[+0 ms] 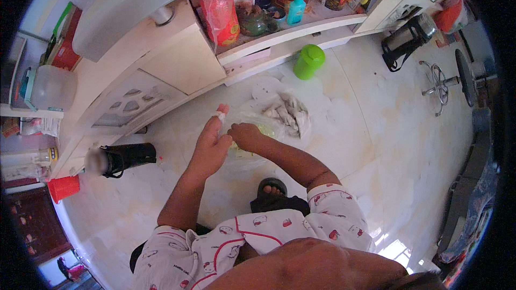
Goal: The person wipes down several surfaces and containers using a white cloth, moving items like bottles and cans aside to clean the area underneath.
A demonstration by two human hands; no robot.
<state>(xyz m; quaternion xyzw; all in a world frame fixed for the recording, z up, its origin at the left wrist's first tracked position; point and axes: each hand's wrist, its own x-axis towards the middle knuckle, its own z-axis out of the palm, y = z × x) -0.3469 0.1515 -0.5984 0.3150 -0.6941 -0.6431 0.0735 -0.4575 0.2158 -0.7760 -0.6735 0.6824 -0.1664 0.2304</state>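
My left hand (pixel 211 149) is stretched out over the floor, thumb apart from the fingers, with a small white wrapping or scrap (pixel 219 115) near the fingertips. Close to that thumb, my right hand (pixel 246 137) has its fingers bent together; whether something thin is pinched in them cannot be made out. Under and behind both hands lies a clear plastic bag (pixel 252 119) with pale yellow-green pieces (pixel 266 130) in or on it. A crumpled grey-white cloth or bag (pixel 290 114) lies just beyond, to the right.
A green lidded bin (pixel 309 61) stands before a low cabinet (pixel 185 64) holding a teapot (pixel 254 22) and a turquoise bottle (pixel 296 9). Black flasks lie on the floor, left (pixel 131 159) and right (pixel 407 40). Further right is a wheeled stool (pixel 439 84); a sandalled foot (pixel 273 188) is below the hands.
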